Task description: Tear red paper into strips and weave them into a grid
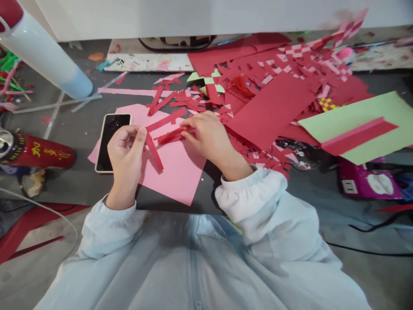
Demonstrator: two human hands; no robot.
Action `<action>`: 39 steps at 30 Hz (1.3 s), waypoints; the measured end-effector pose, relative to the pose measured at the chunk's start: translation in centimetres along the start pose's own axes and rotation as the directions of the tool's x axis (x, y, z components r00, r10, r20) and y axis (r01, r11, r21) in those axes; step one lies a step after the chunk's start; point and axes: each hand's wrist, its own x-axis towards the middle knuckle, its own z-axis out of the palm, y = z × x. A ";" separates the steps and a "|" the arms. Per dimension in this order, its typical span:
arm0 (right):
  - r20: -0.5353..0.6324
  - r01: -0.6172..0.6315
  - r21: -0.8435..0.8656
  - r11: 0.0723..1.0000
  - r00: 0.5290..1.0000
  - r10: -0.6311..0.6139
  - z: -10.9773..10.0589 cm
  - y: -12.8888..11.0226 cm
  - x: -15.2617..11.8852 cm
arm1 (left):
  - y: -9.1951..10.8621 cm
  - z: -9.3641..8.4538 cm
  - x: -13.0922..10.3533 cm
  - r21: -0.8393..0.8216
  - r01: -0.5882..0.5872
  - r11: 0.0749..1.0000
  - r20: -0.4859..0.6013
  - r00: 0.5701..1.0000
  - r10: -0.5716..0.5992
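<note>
My left hand pinches a folded red paper strip whose two legs spread apart to the right. Over the pink paper sheet, my right hand has its thumb and forefinger closed on a small bundle of red paper strips. The two hands are apart, with the strips between them. Behind my left hand lies a phone with a dark screen, partly covered by the fingers. More red strips are scattered just beyond the pink sheet.
Red paper sheets and many cut scraps pile up at the right back. A green paper sheet with a folded red strip lies farther right. On the left are a white-blue bottle and a red can. A purple packet sits right.
</note>
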 end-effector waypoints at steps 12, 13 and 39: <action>0.071 0.091 -0.091 0.992 0.994 -0.085 1.4 -0.8 0.0 | -0.2 0.0 -0.3 0.105 0.033 0.994 0.030 0.999 -0.037; 0.079 0.092 -0.091 0.992 0.993 -0.085 1.4 -0.8 0.1 | -0.2 0.0 -0.3 0.102 0.033 0.994 0.029 0.999 -0.036; 0.229 -0.244 0.878 0.411 0.970 0.087 -1.6 -1.1 0.7 | 1.0 0.6 -0.6 0.095 -0.012 0.995 0.023 1.000 0.010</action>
